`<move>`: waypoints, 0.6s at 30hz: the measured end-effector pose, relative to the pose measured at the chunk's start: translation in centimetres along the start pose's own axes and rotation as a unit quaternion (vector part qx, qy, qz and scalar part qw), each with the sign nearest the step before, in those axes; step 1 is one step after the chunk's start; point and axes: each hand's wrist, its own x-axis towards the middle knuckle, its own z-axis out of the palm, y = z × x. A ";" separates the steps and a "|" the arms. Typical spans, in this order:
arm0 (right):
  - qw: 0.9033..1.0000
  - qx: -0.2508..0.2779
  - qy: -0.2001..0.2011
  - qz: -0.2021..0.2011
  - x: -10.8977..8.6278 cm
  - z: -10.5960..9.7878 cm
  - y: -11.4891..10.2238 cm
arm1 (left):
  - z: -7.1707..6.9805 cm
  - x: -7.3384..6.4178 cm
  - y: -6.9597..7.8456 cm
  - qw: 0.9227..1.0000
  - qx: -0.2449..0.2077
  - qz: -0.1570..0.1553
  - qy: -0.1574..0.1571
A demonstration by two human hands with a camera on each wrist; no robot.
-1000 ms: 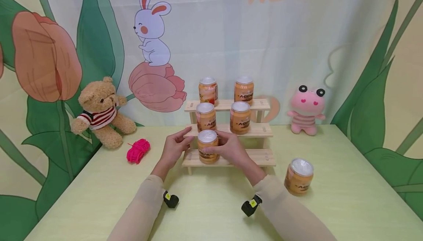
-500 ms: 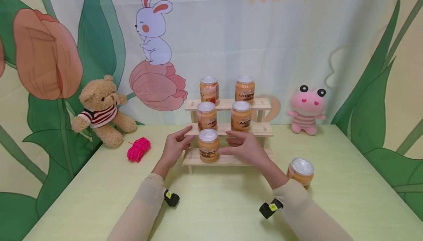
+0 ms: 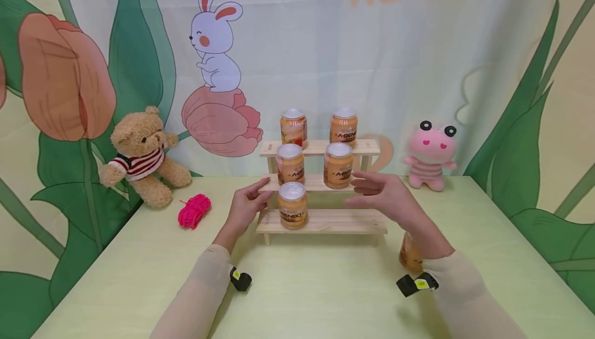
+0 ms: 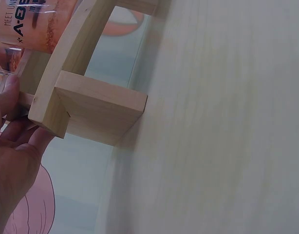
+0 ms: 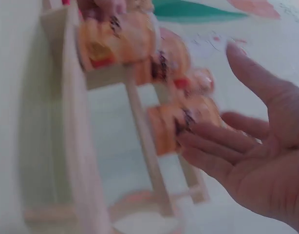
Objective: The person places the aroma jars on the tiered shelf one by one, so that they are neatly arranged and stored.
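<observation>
A three-tier wooden display rack (image 3: 344, 221) stands on the table with orange jars on its steps. On the lowest step, at its left, is one jar (image 3: 293, 212) with a silver lid. The middle step bears a left jar (image 3: 290, 169) and a right jar (image 3: 338, 168). My left hand (image 3: 246, 205) holds the rack's left end, thumb and fingers at the wood in the left wrist view. Fingers extended and holding nothing, my right hand (image 3: 388, 198) is beside the right end of the middle step. Another jar (image 3: 410, 256) on the table is partly hidden behind my right forearm.
Two more jars, one left (image 3: 293, 128) and one right (image 3: 344, 127), occupy the top step. To the left sit a teddy bear (image 3: 144, 158) and a pink yarn bundle (image 3: 194, 211). A pink plush toy (image 3: 428, 155) is at the back right, against the printed cloth.
My right hand has let go of the jar on the lowest step and moved right, its forearm now covering part of the table jar. My left hand stays at the rack.
</observation>
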 end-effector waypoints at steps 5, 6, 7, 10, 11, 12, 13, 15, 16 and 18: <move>0.995 -0.069 -0.072 -0.017 -0.7 -3.6 0.4 | 0.0 0.0 -0.1 1.000 0.001 0.005 0.004; 0.993 -0.084 -0.084 -0.023 -0.9 -4.3 0.6 | 0.1 0.0 -0.1 1.000 0.000 0.006 0.004; 0.990 -0.096 -0.097 -0.032 -1.0 -4.9 0.9 | 0.1 0.0 -0.1 1.000 0.000 0.006 0.005; 0.983 -0.110 -0.139 -0.053 -1.5 -6.9 2.1 | 0.1 0.0 -0.1 1.000 0.002 0.008 0.005; 0.980 -0.108 -0.158 -0.059 -1.6 -7.5 2.5 | 0.1 0.0 -0.1 1.000 0.003 0.007 0.005; 0.977 -0.103 -0.177 -0.058 -1.8 -8.0 3.0 | 0.1 0.0 -0.1 1.000 0.004 0.007 0.005; 0.973 -0.097 -0.201 -0.056 -2.0 -8.6 3.5 | 0.1 0.0 0.0 1.000 0.005 0.008 0.005; 0.963 -0.082 -0.252 -0.042 -2.2 -9.7 4.6 | 0.1 0.0 0.0 1.000 0.006 0.008 0.007; 0.958 -0.081 -0.275 -0.034 -2.3 -10.2 5.1 | 0.1 -0.1 0.0 1.000 0.006 0.008 0.008; 0.947 -0.081 -0.311 -0.014 -2.4 -10.9 6.3 | 0.1 -0.1 0.0 1.000 0.004 0.008 0.008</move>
